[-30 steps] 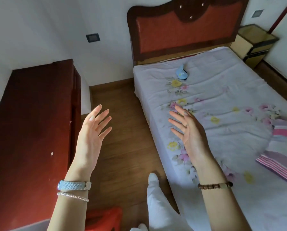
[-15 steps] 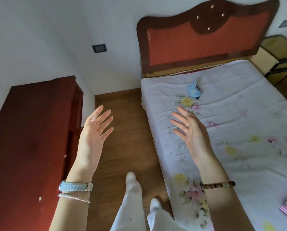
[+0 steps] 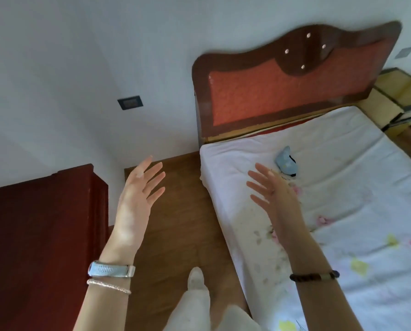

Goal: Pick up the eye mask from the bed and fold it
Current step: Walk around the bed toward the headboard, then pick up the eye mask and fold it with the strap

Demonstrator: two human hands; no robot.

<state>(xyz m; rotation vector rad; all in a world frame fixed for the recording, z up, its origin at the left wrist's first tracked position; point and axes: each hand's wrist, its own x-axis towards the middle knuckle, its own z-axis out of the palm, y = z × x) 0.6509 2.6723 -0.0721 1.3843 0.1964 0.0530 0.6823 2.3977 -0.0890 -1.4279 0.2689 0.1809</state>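
Plainly nothing is held yet; the eye mask [image 3: 286,161], a small pale blue thing with a dark edge, lies crumpled on the bed [image 3: 343,187] near the headboard [image 3: 283,91], towards the side nearest the person. Both hands are raised in front, palms turned inward towards each other; the left hand [image 3: 136,199] hangs over the wooden floor [image 3: 176,211] with its fingers [image 3: 152,173] spread and empty; the right hand [image 3: 275,197] hangs over the mattress edge, its fingers [image 3: 259,169] likewise spread and empty, just short of the mask and apart from it. That hand seems placed to reach first, being the nearer one. A pale trouser leg [image 3: 196,302] steps forward beside the bed, I judge to close the gap; the picking up and the folding are not yet done.
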